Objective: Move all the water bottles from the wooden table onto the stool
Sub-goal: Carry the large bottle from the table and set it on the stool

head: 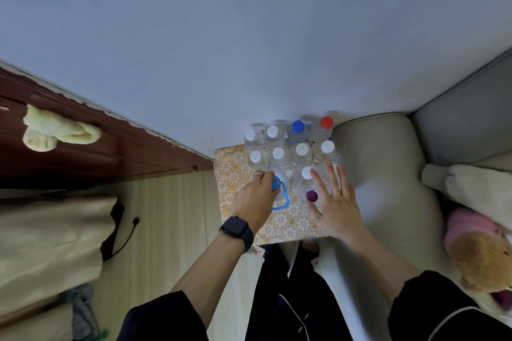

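Several clear water bottles stand packed together on a stool covered with a gold floral cloth (293, 223). Most have white caps (302, 149); one has a blue cap (298, 126), one a red cap (326, 122), one a purple cap (311, 195). My left hand (256, 196), with a watch on the wrist, is closed on the blue cap of a larger bottle with a blue carry handle (282, 188) at the stool's front left. My right hand (333, 202) hovers flat with fingers spread, right beside the purple-capped bottle, holding nothing.
A dark wooden cabinet (91, 152) with a yellow cloth (55, 130) on it runs along the left. A beige sofa (388, 169) with plush toys (482, 260) borders the stool on the right. A wall is behind, light wooden floor below.
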`<state>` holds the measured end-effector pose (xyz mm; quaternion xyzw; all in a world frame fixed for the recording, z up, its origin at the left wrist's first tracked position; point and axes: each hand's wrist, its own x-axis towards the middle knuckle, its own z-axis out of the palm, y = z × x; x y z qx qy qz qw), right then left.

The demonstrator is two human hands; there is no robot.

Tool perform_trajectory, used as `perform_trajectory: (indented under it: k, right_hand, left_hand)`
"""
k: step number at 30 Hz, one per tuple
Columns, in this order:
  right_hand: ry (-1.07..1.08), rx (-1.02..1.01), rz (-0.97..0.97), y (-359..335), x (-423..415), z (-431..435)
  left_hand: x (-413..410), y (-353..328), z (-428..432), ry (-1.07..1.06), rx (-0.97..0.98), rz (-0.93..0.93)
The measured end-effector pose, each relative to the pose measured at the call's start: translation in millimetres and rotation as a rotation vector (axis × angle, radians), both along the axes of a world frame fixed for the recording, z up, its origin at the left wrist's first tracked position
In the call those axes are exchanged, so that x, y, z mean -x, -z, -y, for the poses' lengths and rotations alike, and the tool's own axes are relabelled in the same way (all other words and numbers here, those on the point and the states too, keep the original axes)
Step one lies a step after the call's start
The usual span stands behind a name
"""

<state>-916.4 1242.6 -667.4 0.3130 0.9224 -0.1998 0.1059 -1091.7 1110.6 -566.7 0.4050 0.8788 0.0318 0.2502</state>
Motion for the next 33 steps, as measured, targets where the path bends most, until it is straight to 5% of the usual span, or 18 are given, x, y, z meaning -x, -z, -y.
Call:
perform_trajectory:
  k: [33]
  right_hand:
    - [0.022,0.009,0.1,-10,4,2]
  left_hand:
    - [-9,9,2,-0.096,-0.041,0.087]
